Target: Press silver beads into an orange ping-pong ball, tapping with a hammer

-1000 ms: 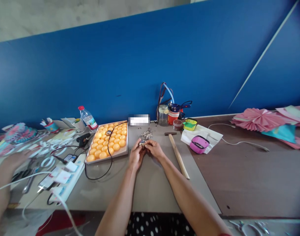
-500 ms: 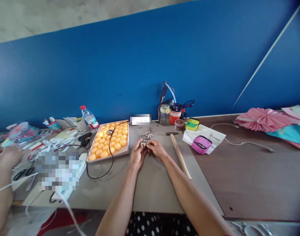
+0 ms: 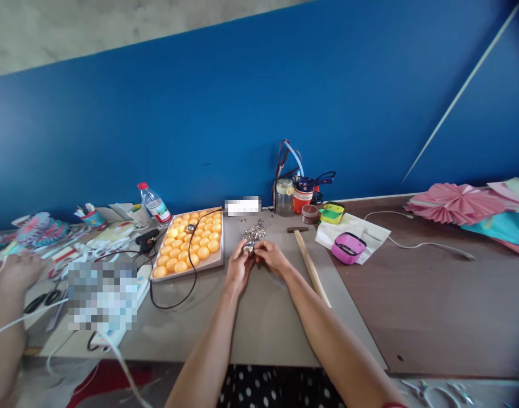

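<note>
A small, shiny silver ball [image 3: 248,247] is held between my two hands over the grey mat. My left hand [image 3: 237,267] closes around it from the left, thumb on top. From the right, the bent fingers of my right hand [image 3: 273,258] touch the ball; whether they also pinch a small piece is too small to make out. A loose pile of glittering silvery bits [image 3: 254,230] lies just beyond my fingertips. To the left stands a shallow tray [image 3: 186,275] of orange balls [image 3: 203,253], with a similar silver ball [image 3: 190,229] among them.
A hammer [image 3: 312,269] lies right of my forearm. Behind it are a glass jar [image 3: 285,199], a red cup [image 3: 302,200], and yellow and pink containers [image 3: 348,249]. A black cable [image 3: 191,292] crosses the tray. At far left, a co-worker's hand [image 3: 19,275] moves near scissors and a bottle [image 3: 155,205].
My hands stay in nearly the same place, with the silver ball turned slightly so more of it shows. The co-worker's hand at far left has shifted a little.
</note>
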